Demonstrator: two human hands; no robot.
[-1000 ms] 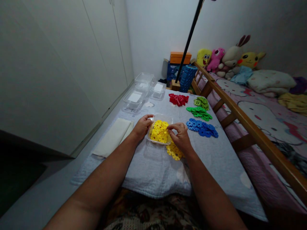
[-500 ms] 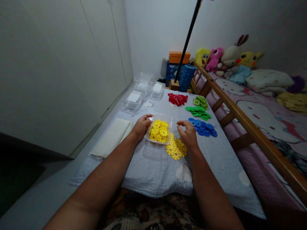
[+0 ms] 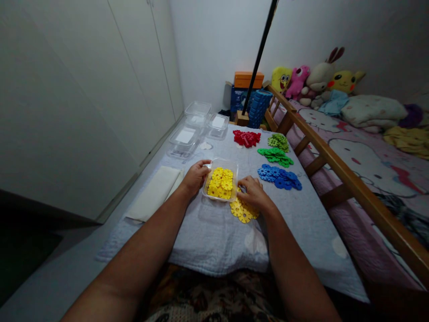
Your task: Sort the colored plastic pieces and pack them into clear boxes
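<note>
A clear plastic container (image 3: 220,162) stands on the cloth-covered table, part filled with yellow snowflake-shaped pieces (image 3: 220,183). My left hand (image 3: 197,175) is closed on its left side, thumb at the rim. Over a loose pile of yellow snowflake pieces (image 3: 243,211), my right hand (image 3: 253,191) is bent downward by the container's right wall. Its thumb and forefinger look apart, with no piece visible between them. The hand hides part of the pile, and whether the fingertips touch the wall or the pieces is unclear.
Blue (image 3: 281,177), green (image 3: 276,156), light green (image 3: 279,142) and red (image 3: 247,138) piles lie on the right and back. Clear containers (image 3: 185,136) stand back left. A folded cream cloth (image 3: 156,192) lies left. The bed's wooden rail (image 3: 321,145) borders the right.
My right hand has moved left and down, from beside the blue pile to the container's right wall over the yellow pieces. My left hand keeps its hold. The view has shifted slightly.
</note>
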